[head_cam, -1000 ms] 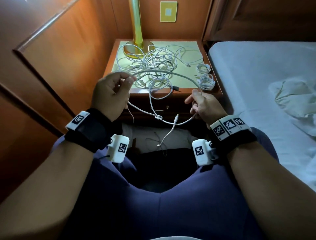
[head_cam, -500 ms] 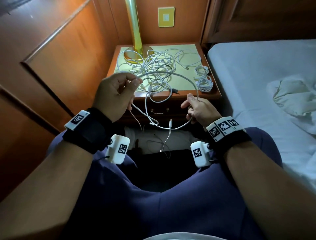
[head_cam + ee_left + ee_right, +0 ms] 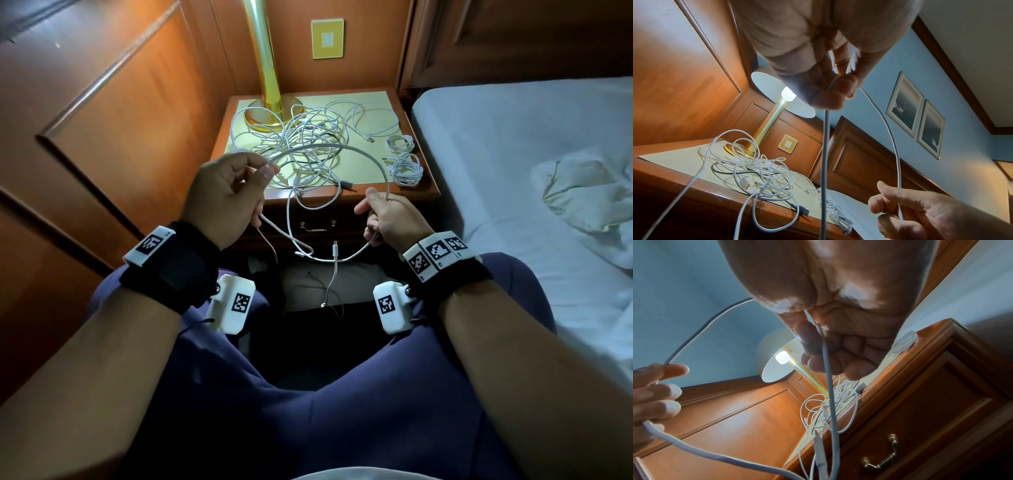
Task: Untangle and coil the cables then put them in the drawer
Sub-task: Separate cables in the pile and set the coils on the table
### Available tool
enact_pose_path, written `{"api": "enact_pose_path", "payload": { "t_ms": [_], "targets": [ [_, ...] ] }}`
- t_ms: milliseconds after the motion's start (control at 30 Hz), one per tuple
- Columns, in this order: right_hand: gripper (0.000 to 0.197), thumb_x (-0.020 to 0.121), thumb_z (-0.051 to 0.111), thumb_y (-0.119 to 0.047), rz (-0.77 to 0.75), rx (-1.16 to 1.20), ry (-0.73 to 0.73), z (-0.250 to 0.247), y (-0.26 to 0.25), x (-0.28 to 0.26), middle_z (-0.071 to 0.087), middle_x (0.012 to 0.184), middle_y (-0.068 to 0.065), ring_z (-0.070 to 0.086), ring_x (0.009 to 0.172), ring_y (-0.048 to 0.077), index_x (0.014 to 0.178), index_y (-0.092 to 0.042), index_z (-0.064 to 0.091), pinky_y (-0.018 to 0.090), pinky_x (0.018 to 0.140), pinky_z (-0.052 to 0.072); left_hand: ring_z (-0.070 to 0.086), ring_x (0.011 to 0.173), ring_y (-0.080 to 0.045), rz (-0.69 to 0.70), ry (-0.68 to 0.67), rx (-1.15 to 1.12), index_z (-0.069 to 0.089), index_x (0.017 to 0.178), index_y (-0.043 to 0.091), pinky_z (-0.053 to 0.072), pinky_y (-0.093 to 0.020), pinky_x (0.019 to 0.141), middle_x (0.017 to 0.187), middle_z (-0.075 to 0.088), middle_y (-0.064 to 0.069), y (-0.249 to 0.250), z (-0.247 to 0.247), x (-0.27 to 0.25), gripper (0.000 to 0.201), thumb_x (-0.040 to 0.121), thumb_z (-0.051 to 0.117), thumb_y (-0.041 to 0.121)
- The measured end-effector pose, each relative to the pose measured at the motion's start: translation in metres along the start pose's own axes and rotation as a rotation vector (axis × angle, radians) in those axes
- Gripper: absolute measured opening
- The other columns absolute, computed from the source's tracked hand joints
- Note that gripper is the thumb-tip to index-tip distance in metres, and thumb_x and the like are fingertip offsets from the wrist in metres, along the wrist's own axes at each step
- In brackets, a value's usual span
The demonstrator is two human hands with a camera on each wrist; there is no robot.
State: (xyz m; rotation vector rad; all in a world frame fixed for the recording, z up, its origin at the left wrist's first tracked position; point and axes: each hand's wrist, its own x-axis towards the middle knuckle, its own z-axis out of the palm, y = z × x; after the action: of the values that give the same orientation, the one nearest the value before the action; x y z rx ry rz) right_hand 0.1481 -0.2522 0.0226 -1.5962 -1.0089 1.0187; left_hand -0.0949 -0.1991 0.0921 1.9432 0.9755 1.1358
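White braided cable (image 3: 346, 148) is arching between your hands: your left hand (image 3: 222, 198) is pinching one end of the loop, your right hand (image 3: 388, 219) is gripping the other, above the closed wooden drawer (image 3: 317, 226). You're coiling; next, wind another turn.

Head view down over lap; both wrist views close, upward, sharing the lamp (image 3: 764, 129).

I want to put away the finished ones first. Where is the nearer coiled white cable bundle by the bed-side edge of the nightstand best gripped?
Grip the nearer coiled white cable bundle across its bunched middle, coming from above. It lies flat, apart from the tangled white cable pile, so pinching all the loops together should keep the coil intact.
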Motion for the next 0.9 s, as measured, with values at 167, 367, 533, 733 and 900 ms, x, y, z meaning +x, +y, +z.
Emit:
{"api": "enact_pose_path", "payload": {
  "t_ms": [167,367,533,733,900],
  "targets": [
    [0.044,0.106,0.039,-0.04,0.008,0.009,0.004,-0.001,0.001,0.002,0.044,0.046,-0.006,0.054,0.055,0.019,0.092,-0.006,0.063,0.03,0.053,0.044,0.05,0.045,-0.031,-0.039,-0.019,-0.012,0.068,0.1,0.004,0.051,-0.037,0.047,0.059,0.054,-0.018,-0.008,0.001,0.002,0.018,0.098,0.06,0.02],
    [0.04,0.106,0.04,-0.037,0.02,0.004,0.055,-0.004,0.001,0.006,0.044,0.049,-0.005,0.053,0.053,0.017,0.091,-0.007,0.062,0.029,0.052,0.044,0.053,0.049,-0.033,-0.025,-0.056,0.005,0.069,0.097,0.008,0.054,-0.039,0.048,0.065,0.059,-0.02,-0.006,0.002,0.013,0.017,0.098,0.061,0.022],
    [0.031,0.104,0.042,-0.036,-0.041,-0.064,0.157,-0.008,-0.001,0.006,0.046,0.059,-0.002,0.055,0.055,0.016,0.089,-0.014,0.059,0.038,0.058,0.053,0.055,0.048,-0.029,-0.038,0.013,0.045,0.069,0.092,0.011,0.055,-0.042,0.047,0.074,0.064,-0.023,-0.016,0.001,0.012,0.014,0.097,0.061,0.023],
    [0.028,0.089,0.072,-0.039,-0.117,-0.164,0.326,-0.03,0.006,0.008,0.058,0.068,-0.003,0.055,0.051,0.012,0.084,-0.014,0.06,0.04,0.065,0.059,0.05,0.049,-0.003,-0.125,0.247,0.017,0.074,0.091,0.015,0.044,-0.022,0.054,0.063,0.06,0.014,-0.037,-0.002,0.017,0.015,0.094,0.065,0.027],
    [0.052,0.079,0.073,-0.06,-0.134,-0.487,0.288,-0.035,0.022,-0.002,0.053,0.058,-0.004,0.048,0.053,0.012,0.067,-0.012,0.055,0.025,0.053,0.04,0.045,0.052,0.002,-0.14,0.356,0.115,0.07,0.082,0.019,0.036,-0.014,0.054,0.059,0.055,0.014,-0.067,0.002,0.001,0.018,0.091,0.068,0.034]
  ]
}}
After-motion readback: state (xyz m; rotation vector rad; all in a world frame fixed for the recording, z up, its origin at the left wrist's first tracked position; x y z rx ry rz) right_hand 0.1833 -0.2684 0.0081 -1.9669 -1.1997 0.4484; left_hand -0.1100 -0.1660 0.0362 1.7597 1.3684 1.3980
